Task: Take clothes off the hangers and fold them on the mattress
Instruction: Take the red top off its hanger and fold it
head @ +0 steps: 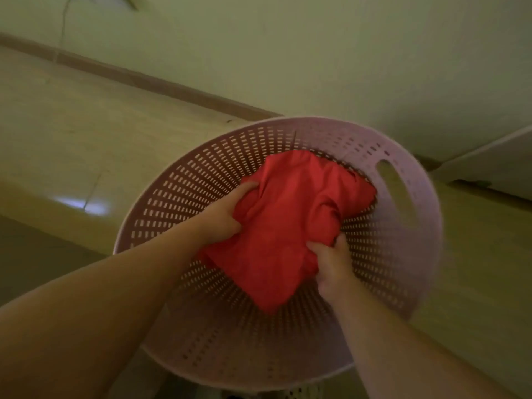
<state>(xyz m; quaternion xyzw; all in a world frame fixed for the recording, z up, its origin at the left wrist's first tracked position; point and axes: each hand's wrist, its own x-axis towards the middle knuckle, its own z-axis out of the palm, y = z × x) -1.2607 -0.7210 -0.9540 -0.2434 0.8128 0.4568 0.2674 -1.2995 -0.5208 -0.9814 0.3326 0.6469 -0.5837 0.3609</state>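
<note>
While both hands grasp the red cloth (290, 223) down in the basket (403, 174), left hand (227, 214) and right hand (331, 257) bunch its opposite edges. Looks soft, light, floppy, so I'd grab fistfuls near the edges.

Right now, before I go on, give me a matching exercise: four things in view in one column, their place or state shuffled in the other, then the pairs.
1 left hand
2 right hand
3 red garment
4 basket

a pale, with a perforated wall
b bunched up inside the basket
c grips the garment's right side, nearer the camera
d grips the garment's left side

Pairs: 1-d, 2-c, 3-b, 4-a.
</note>
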